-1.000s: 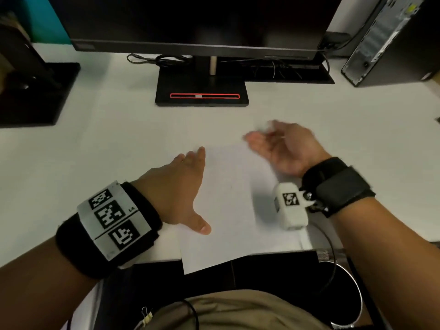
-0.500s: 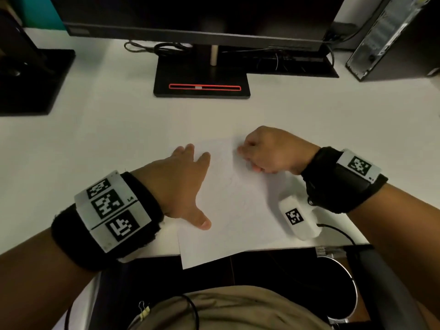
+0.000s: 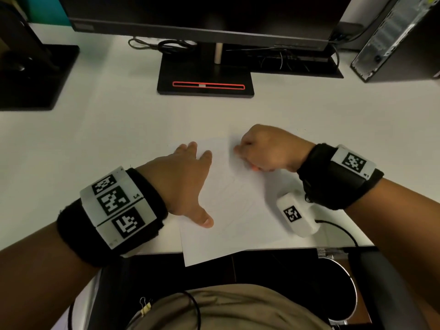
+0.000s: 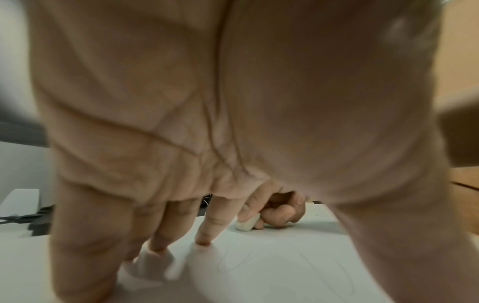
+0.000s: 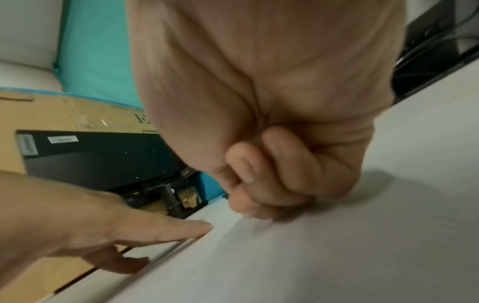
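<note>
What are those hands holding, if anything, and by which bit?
The right hand pinches a white block, likely an eraser, by its upper end; its lower end meets the paper. The left hand holds nothing, pressing flat on the paper.

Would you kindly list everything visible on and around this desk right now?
desk: one, white, under everything
sheet of paper: one, white with faint pencil lines, overhanging the desk's near edge
eraser: one, white, gripped against the paper's far part
monitor: one, black, far edge, on a black stand
computer tower: one, black, far right
cables: several, black, behind the stand
cardboard box: one, brown, beyond the desk's left side
bin: one, dark with metal rim, below the desk
left hand: one, black wristband, pressing flat on the paper
right hand: one, black wristband, curled round the eraser
</note>
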A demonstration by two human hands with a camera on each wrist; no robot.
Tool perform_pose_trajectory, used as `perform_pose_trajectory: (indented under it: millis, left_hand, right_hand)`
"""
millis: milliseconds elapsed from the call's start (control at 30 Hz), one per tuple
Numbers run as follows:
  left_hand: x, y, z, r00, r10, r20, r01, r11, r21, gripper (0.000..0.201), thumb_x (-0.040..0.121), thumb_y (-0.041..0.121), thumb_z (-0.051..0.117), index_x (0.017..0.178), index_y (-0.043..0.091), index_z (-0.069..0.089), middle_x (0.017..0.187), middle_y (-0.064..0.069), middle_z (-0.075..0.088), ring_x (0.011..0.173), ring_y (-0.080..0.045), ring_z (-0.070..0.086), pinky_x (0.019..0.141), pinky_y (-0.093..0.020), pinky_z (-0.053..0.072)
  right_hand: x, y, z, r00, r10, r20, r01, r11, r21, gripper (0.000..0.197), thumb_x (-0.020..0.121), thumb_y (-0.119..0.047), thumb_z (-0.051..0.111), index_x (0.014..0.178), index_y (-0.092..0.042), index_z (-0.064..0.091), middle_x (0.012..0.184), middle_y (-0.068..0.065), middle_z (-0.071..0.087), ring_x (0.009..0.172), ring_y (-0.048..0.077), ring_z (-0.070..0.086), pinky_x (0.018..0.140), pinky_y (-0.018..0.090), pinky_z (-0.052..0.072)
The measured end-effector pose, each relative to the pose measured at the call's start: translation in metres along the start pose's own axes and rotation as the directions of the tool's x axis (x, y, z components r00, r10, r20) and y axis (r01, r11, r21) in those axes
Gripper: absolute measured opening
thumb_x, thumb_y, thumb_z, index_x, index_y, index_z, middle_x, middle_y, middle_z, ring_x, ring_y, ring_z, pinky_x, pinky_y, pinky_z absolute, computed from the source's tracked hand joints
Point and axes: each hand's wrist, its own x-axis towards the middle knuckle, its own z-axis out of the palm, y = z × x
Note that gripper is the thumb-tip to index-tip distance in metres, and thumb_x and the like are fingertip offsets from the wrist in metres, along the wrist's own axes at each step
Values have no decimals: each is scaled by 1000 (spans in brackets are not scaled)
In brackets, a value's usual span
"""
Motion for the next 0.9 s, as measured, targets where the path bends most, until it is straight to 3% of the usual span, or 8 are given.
perform_pose_trajectory:
  millis: [133, 233, 333, 467, 533, 633, 733, 900]
  left_hand:
    - [1, -2, 2, 1000, -2, 2, 2, 1000, 5, 141, 66, 75, 73, 155, 17, -19, 163, -14, -20, 152, -29, -12, 120, -50, 23]
    - [1, -2, 3, 1000, -2, 2, 2, 1000, 14, 140, 66, 75, 72, 155, 18, -20, 163, -13, -21, 152, -28, -12, 119, -50, 24]
    - [0, -1, 2, 1000, -4, -5, 4, 1000, 12, 140, 66, 75, 72, 155, 18, -19, 163, -12, -21, 152, -28, -12, 119, -50, 24]
    - [1, -2, 4, 1000, -5, -8, 6, 1000, 23, 140, 65, 76, 72, 155, 18, -19, 163, -13, -20, 152, -28, -12, 119, -49, 24]
    - [2, -2, 3, 1000, -2, -9, 2, 1000, 22, 140, 65, 76, 71, 155, 18, -19, 163, -13, -21, 152, -28, -12, 119, -50, 24]
    - [-1, -1, 2, 1000, -1, -7, 1, 1000, 18, 140, 67, 75, 71, 155, 16, -19, 163, -12, -22, 152, -27, -13, 119, -50, 24]
    - [-1, -2, 2, 1000, -12, -2, 12, 1000, 26, 141, 67, 76, 70, 155, 10, -18, 163, -11, -23, 152, -26, -13, 119, -48, 24]
    - [-4, 0, 1, 1000, -26, 0, 26, 999, 47, 142, 67, 78, 68, 154, 5, -18, 162, -10, -24, 152, -24, -11, 119, -47, 26]
  right_hand:
    - [-4, -12, 12, 996, -67, 64, 71, 996, -63, 48, 100, -28, 46, 77, 6, 68, 72, 19, 73, 55, 23, 57, 60, 34, 53]
    - [-3, -12, 11, 993, -48, 108, 51, 998, -24, 47, 100, -28, 48, 75, 7, 67, 62, 15, 66, 49, 22, 50, 53, 27, 45]
    - [4, -10, 1, 999, -24, 32, 24, 1000, -12, 46, 101, -27, 48, 75, 6, 68, 69, 17, 72, 50, 20, 52, 52, 25, 44]
    - [-3, -20, 14, 985, -105, 136, 121, 987, -109, 48, 104, -26, 46, 77, 7, 68, 68, 19, 69, 51, 20, 52, 50, 22, 44]
    - [2, -16, 6, 991, -69, 117, 79, 993, -85, 46, 103, -26, 47, 72, 1, 66, 65, 15, 64, 48, 19, 48, 44, 17, 40]
    - [7, -12, -2, 1000, -22, 11, 22, 998, -54, 42, 101, -26, 48, 69, -4, 63, 69, 18, 68, 50, 20, 52, 47, 21, 43]
    - [2, -21, 13, 993, -96, 66, 104, 986, -128, 48, 101, -28, 46, 72, 6, 63, 77, 23, 72, 57, 23, 56, 58, 34, 51]
    - [14, -14, -5, 1000, -14, -7, 14, 996, -85, 47, 102, -29, 47, 73, 3, 66, 79, 24, 73, 53, 22, 54, 55, 27, 46]
